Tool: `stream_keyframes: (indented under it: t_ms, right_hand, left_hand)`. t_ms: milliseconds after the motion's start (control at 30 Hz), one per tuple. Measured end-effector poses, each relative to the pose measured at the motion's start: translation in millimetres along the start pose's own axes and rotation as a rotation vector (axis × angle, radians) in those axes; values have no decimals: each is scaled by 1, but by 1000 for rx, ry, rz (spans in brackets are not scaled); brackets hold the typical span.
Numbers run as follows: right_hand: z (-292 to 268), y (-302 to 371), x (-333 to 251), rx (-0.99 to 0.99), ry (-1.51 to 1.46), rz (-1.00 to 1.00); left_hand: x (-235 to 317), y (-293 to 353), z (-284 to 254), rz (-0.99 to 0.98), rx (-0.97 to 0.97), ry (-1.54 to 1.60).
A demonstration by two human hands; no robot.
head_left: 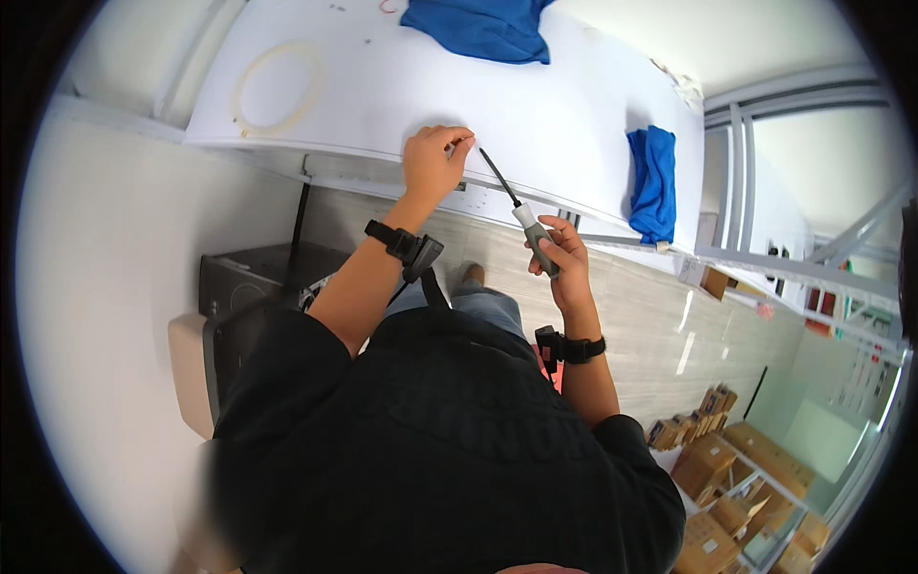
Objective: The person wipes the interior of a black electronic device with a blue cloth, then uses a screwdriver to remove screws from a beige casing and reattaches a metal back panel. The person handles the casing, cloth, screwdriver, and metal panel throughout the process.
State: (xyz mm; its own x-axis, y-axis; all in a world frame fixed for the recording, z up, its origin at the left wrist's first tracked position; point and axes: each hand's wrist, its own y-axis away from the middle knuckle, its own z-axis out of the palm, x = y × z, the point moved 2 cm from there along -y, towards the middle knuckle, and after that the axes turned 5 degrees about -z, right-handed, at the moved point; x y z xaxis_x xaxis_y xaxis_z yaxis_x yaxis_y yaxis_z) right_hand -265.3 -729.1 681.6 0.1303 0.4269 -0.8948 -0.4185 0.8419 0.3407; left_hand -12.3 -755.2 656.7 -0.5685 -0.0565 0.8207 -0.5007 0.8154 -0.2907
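Observation:
A screwdriver (522, 214) with a grey and white handle and a dark shaft is held by its handle in my right hand (562, 260). Its shaft slants up and to the left, over the front edge of the white table (363, 96). Close to the screwdriver's tip is my left hand (438, 161), above that same edge. Thumb and fingers of the left hand are pinched together; whatever they hold, if anything, is too small to make out. A small gap shows between the tip and the left fingers.
Blue cloths lie at the table's far side (488, 27) and right end (652, 182). A pale ring-shaped coil (277, 88) rests on the left. A chair (194, 373) stands at my left, by a black box (251, 277). Cardboard boxes (706, 469) fill the lower right.

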Motion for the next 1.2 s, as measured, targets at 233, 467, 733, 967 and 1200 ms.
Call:
stream_keyframes:
  t_ms: [233,467,733,967,1200]
  right_hand:
    - [20,-36,5,-345,108,67]
    - [54,-31,36,-727,183,231]
    - [91,9,60,-962,336,311]
    - [139,59,97,-1099,522,264]
    - [190,162,159,-1186,767,-342]
  left_hand:
    - [-16,59,-59,-724,64,781]
    - [-19,175,-109,-967,423,1085]
    - [-12,274,-144,-982,713,1172]
    - [-21,356,-187,-1058,829,1071]
    - [-59,463,-238,-1228,880,1102]
